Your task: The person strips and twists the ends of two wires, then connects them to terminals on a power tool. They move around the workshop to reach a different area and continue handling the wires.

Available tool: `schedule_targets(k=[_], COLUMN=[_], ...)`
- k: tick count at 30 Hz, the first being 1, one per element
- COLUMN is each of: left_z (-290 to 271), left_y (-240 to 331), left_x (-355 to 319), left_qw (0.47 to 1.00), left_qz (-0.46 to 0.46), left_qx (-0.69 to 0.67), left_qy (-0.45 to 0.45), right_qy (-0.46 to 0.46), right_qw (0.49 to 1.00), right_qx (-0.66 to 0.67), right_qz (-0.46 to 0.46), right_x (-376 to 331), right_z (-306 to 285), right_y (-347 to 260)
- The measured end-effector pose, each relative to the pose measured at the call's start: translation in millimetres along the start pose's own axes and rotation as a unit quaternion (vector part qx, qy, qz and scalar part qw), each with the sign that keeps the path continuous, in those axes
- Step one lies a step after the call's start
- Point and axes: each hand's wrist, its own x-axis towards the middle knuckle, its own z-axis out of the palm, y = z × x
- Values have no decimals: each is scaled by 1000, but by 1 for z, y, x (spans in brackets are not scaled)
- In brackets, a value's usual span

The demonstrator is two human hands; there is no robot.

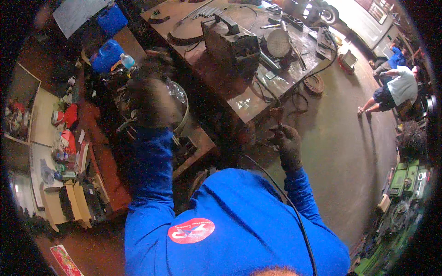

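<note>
Rn, round container (187, 105) just nxt to blurry L hand (159, 103).

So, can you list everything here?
Workbench: one, brownish, upper middle
Boxy machine: one, dark, on workbench
Disc: one, pale, right of machine
Containers: two, blue, upper left
Round-rimmed vessel: one, pale, left of workbench
Long cable: one, black, lower middle
Machinery: count unclear, green, lower right
Other people: two, white and blue tops, far right
Clutter: plenty, mixed colours, left
Left hand: one, blue-sleeved, blurred, left
Right hand: one, blue-sleeved, near workbench corner
</note>
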Motion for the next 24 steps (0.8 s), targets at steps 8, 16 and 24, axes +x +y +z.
schedule_targets(k=[8,16,24], left_z=[14,1,3], left_y=[174,189,180], left_x=[-86,-87,-84], left_qw=[506,462,237], left_qz=[27,-58,-116], left_qx=[-820,-824,-918], left_qy=[-266,-323,-295], right_qy=[-44,-18,-51], right_qw=[999,997,997], right_qx=[-8,72,-21], right_qz=[-24,20,-59], right_x=[16,5,5], right_z=[18,24,23], right_y=[-21,-20,3])
